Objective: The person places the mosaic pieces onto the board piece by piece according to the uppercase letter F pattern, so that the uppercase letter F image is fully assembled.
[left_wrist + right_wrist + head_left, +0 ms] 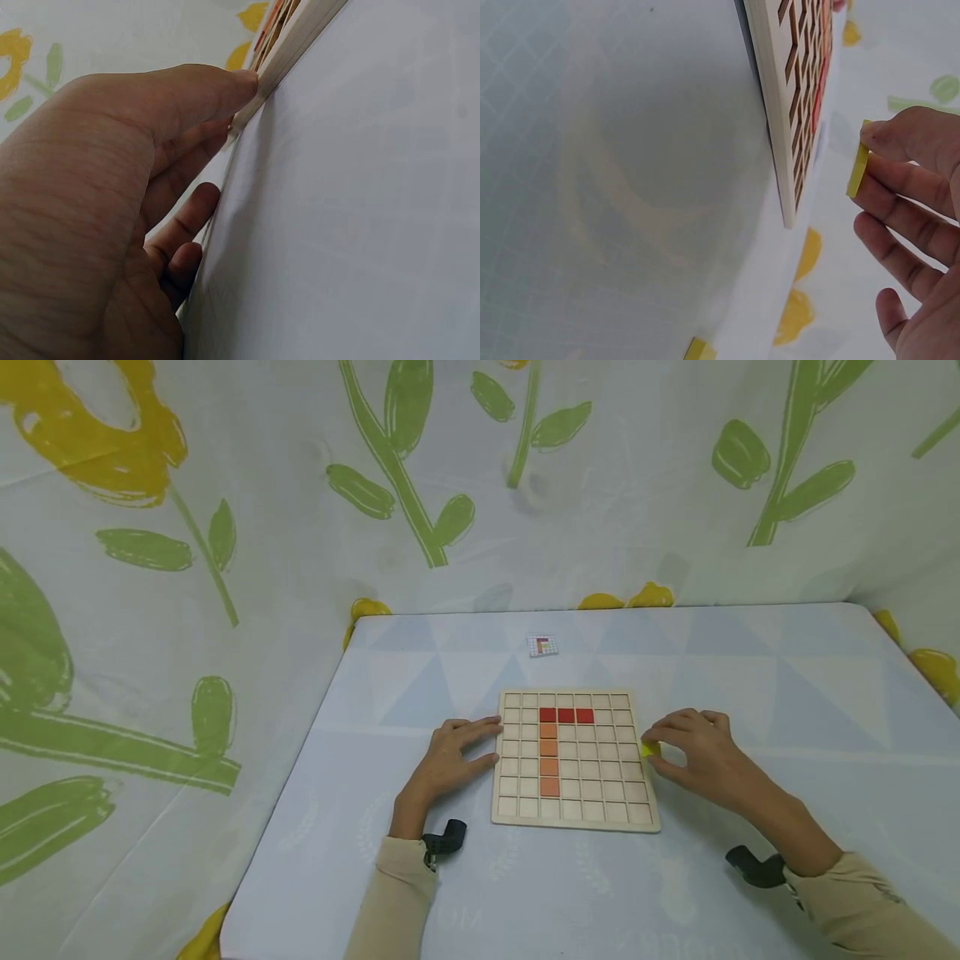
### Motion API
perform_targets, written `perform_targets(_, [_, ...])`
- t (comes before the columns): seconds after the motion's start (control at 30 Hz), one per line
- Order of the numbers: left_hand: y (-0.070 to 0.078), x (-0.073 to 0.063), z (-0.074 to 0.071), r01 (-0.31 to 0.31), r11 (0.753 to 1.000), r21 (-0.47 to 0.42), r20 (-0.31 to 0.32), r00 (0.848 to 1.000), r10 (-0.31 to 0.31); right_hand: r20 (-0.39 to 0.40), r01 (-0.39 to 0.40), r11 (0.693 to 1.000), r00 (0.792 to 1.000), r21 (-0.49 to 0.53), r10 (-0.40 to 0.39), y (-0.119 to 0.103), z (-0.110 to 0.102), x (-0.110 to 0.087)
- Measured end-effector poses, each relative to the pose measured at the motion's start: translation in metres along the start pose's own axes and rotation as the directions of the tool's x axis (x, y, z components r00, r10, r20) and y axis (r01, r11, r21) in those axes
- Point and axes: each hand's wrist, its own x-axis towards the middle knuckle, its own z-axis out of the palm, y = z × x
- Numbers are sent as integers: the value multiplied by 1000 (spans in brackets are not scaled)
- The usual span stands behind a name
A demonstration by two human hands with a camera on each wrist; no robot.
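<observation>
A square wooden grid board [520, 817] lies flat on the table. Three red tiles [566, 716] form a row near its top, and several orange tiles [549, 767] run down in a column from the leftmost red one. My left hand [448, 758] touches the board's left edge with thumb and fingertips, its fingers fairly straight; the left wrist view shows the thumb [217, 90] against the side of the frame. Between thumb and fingers, my right hand [697, 756] pinches a yellow tile [860, 169] just beyond the board's right edge, above the table.
Behind the board lies a small card [542, 646] printed with a coloured grid pattern. Another yellow piece [697, 349] shows at the bottom of the right wrist view. A flower-patterned cloth [285, 527] hangs beyond the table's back and left edges.
</observation>
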Motion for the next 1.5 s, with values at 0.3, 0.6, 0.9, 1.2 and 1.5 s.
perform_targets(0.3, [3,0,-1,11,1000,-9,1,1000,-11,7,8,1000,1000,4,-8,-4,2,4])
perform_targets(0.6, [0,0,-1,5,1000,1,-5,1000,-5,13,21,1000,1000,19,-21,-6,5,8])
perform_targets(0.9, [0,0,0,5,1000,2,-11,1000,-5,15,31,999,999,19,-31,-6,8,9])
perform_targets(1.2, [0,0,1,-17,1000,12,-25,1000,17,87,-12,999,996,34,9,-11,8,13])
perform_targets(1.5, [1,0,0,-2,1000,2,-8,1000,2,109,-20,999,994,39,16,-15,10,18])
